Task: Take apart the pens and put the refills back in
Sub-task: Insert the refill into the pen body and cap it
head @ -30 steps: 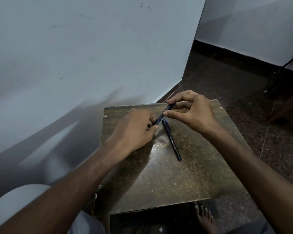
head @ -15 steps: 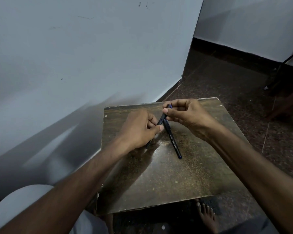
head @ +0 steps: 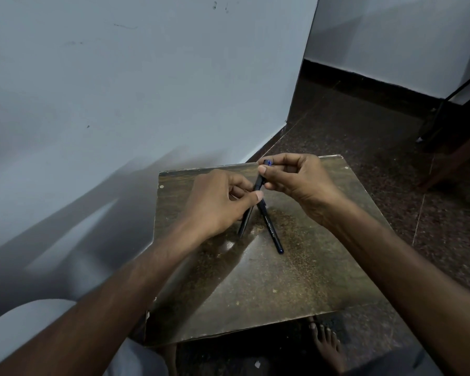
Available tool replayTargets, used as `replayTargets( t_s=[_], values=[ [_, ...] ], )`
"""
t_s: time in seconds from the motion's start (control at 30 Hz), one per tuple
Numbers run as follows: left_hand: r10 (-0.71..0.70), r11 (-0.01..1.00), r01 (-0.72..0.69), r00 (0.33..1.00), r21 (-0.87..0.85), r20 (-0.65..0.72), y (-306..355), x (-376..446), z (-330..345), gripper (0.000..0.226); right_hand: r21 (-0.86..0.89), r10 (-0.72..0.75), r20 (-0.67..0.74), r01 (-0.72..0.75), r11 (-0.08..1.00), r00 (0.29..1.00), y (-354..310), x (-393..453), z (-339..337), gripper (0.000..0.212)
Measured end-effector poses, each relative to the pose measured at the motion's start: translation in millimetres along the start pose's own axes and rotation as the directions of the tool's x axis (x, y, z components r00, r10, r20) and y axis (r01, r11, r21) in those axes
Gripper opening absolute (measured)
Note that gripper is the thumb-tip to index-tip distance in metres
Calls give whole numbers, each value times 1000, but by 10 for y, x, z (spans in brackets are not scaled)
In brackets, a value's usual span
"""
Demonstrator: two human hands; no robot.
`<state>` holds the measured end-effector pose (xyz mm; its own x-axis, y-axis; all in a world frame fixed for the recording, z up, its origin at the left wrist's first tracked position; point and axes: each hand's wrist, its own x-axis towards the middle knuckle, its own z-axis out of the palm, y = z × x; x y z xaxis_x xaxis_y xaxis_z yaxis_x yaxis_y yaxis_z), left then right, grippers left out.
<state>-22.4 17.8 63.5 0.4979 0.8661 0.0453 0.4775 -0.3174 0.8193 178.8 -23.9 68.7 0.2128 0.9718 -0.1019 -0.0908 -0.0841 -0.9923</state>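
Observation:
I hold a dark blue pen (head: pixel 258 183) tilted steeply above the worn brown table (head: pixel 255 289). My left hand (head: pixel 217 202) grips its barrel, whose lower end (head: pixel 243 226) pokes out below the hand. My right hand (head: pixel 296 177) pinches the pen's upper part, and a blue end shows at my fingertips. A second dark pen (head: pixel 272 230) with pale lettering lies flat on the table just under my hands, pointing towards me and to the right.
A pale wall (head: pixel 120 104) runs along the table's left and far side. Dark speckled floor (head: pixel 364 126) lies to the right, with a dark furniture leg (head: pixel 451 164) at the far right. My bare foot (head: pixel 329 348) rests under the table's near edge.
The held pen has swung from a shallow slant to nearly upright. My right hand has shifted up along it to the top end. The pen on the table has stayed put.

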Motion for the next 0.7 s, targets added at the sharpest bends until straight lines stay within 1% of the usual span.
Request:
replayTargets(
  t_s=[0.07, 0.13, 0.17, 0.2, 0.23, 0.27, 0.3, 0.33, 0.37, 0.43, 0.53, 0.63, 0.7],
  values=[
    [-10, 999, 10, 1000, -46, 2, 12, -3, -1, 14, -8, -4, -8, 4, 1000, 1000, -3, -10, 17, 18],
    [-40, 999, 40, 999, -25, 6, 3, 1, -19, 14, -41, 6, -16, -7, 999, 1000, 1, -18, 35, 19],
    [-66, 998, 66, 998, -23, 7, -13, 11, -31, 13, -127, 3, -30, -6, 992, 1000, 8, -25, 40, 21],
    [-99, 995, 99, 995, -23, 6, -39, 23, -41, 12, -294, -23, -53, 6, 956, 998, 24, -34, 43, 23],
    [-132, 991, 132, 991, -17, 5, -66, 35, -46, 12, -515, -68, -76, 20, 857, 995, 53, -41, 36, 23],
    [-165, 986, 165, 986, -4, 8, -91, 45, -43, 13, -710, -116, -80, 25, 704, 990, 81, -60, 30, 21],
    [-198, 980, 198, 980, 12, 13, -114, 53, -34, 13, -827, -140, -73, 19, 562, 987, 104, -91, 38, 19],
    [-228, 974, 227, 974, 26, 21, -131, 62, -19, 12, -879, -134, -66, 6, 476, 989, 120, -126, 48, 19],
    [-255, 966, 254, 966, 35, 33, -145, 71, 1, 12, -897, -103, -62, -10, 443, 993, 136, -157, 58, 20],
    [-299, 954, 296, 952, 44, 65, -164, 87, 39, 13, -901, -32, -66, -45, 432, 997, 156, -215, 81, 24],
    [-328, 945, 324, 939, 50, 103, -163, 100, 79, 13, -917, 12, -62, -62, 395, 998, 145, -258, 109, 25],
    [-348, 937, 344, 928, 55, 131, -155, 105, 119, 15, -914, 34, -49, -58, 403, 998, 136, -266, 146, 18],
    [-353, 936, 349, 926, 52, 131, -152, 110, 157, 15, -907, 29, -40, -49, 418, 999, 137, -267, 181, 19]
  ],
)
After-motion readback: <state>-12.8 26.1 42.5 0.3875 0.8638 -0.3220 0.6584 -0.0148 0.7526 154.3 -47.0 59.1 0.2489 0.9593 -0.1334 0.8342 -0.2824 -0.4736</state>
